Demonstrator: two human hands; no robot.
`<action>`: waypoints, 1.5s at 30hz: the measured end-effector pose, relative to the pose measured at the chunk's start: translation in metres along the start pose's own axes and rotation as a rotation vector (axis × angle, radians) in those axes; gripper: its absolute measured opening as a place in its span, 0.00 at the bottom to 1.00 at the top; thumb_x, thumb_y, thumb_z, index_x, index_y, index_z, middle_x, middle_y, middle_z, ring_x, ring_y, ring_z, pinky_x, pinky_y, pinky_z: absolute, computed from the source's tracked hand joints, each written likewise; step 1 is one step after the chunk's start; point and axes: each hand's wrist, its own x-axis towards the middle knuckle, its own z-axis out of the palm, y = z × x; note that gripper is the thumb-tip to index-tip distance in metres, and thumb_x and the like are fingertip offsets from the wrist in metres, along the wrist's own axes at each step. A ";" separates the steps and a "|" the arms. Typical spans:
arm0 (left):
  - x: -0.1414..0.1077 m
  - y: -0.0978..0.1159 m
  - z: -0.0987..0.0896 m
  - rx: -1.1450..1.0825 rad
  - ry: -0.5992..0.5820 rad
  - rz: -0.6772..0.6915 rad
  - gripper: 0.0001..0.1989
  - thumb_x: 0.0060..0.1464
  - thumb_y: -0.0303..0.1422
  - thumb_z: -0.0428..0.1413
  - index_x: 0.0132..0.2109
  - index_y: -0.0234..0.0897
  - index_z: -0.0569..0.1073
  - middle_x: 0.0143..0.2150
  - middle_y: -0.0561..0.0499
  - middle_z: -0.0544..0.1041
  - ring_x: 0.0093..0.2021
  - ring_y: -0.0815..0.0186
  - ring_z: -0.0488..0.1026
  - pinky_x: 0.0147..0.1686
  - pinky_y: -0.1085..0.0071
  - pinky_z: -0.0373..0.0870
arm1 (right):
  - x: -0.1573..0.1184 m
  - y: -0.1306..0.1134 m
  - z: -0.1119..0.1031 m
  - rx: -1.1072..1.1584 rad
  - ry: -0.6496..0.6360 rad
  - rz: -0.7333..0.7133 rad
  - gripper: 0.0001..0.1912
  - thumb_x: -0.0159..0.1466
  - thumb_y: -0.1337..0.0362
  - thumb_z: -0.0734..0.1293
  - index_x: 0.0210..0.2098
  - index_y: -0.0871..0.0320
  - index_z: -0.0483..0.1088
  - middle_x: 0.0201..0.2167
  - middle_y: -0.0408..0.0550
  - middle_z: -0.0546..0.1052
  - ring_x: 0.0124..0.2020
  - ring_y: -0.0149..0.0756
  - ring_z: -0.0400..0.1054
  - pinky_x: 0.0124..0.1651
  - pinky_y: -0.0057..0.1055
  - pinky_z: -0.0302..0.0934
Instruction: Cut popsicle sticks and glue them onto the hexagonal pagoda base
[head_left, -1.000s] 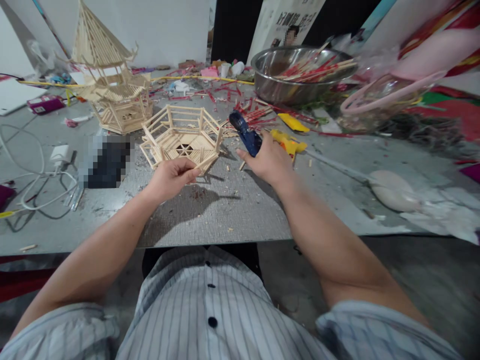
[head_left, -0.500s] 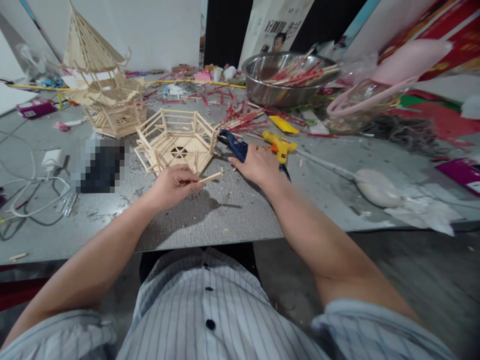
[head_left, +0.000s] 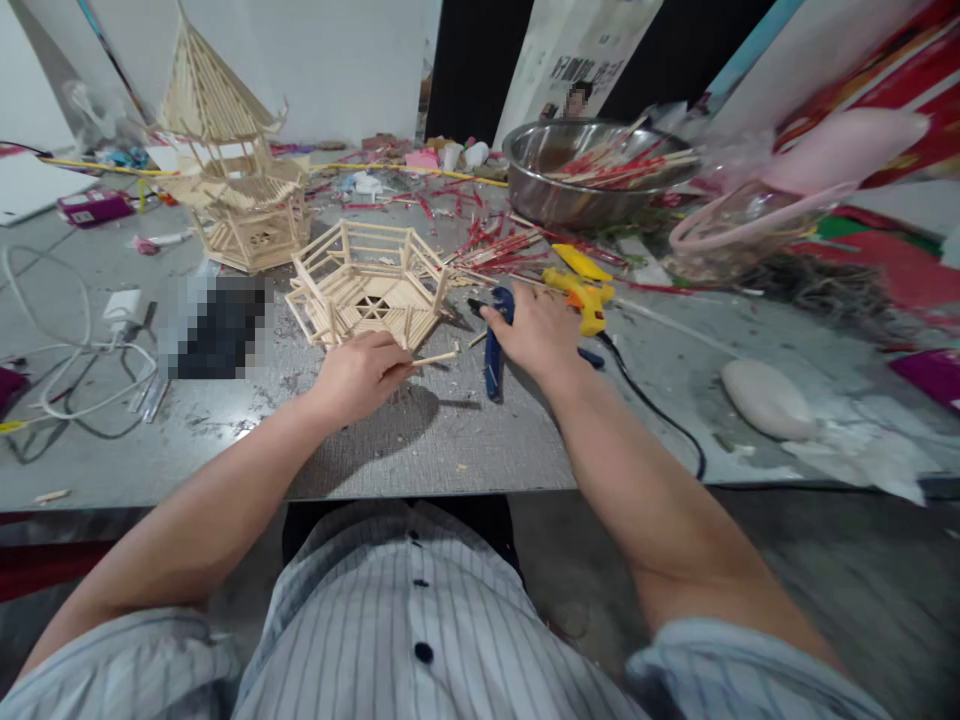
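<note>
My left hand (head_left: pixel 364 375) is closed in a pinch on a thin wooden stick (head_left: pixel 435 359), which points to the right just above the table. Close behind that hand stands a hexagonal wooden stick frame (head_left: pixel 367 300) with railings and a slatted floor. My right hand (head_left: pixel 538 330) lies over blue-handled pliers (head_left: pixel 493 350), thumb at their near side and fingers reaching forward; the fingertips are partly hidden. The pliers rest on the table with their handles spread. Just beyond the right fingers lies a yellow glue gun (head_left: pixel 585 298).
A stick-built pagoda model (head_left: pixel 247 190) stands at the back left. Behind the frame are scattered red sticks (head_left: pixel 502 250) and a steel bowl (head_left: pixel 540 195) holding more. A pixelated dark object (head_left: pixel 225 330) and a white charger (head_left: pixel 124 310) with cables lie left. A black cord (head_left: pixel 660 400) curves rightward.
My right hand has loosened from the pliers, which have turned and now lie on the table with handles apart. The left hand still holds the stick. The view has shifted slightly.
</note>
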 end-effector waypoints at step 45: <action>-0.004 0.024 0.002 -0.352 0.280 -0.223 0.20 0.66 0.40 0.47 0.34 0.34 0.77 0.22 0.51 0.74 0.23 0.69 0.72 0.25 0.75 0.63 | -0.051 -0.046 -0.002 1.238 0.167 -0.374 0.06 0.59 0.59 0.70 0.35 0.53 0.70 0.28 0.40 0.77 0.27 0.28 0.71 0.34 0.29 0.68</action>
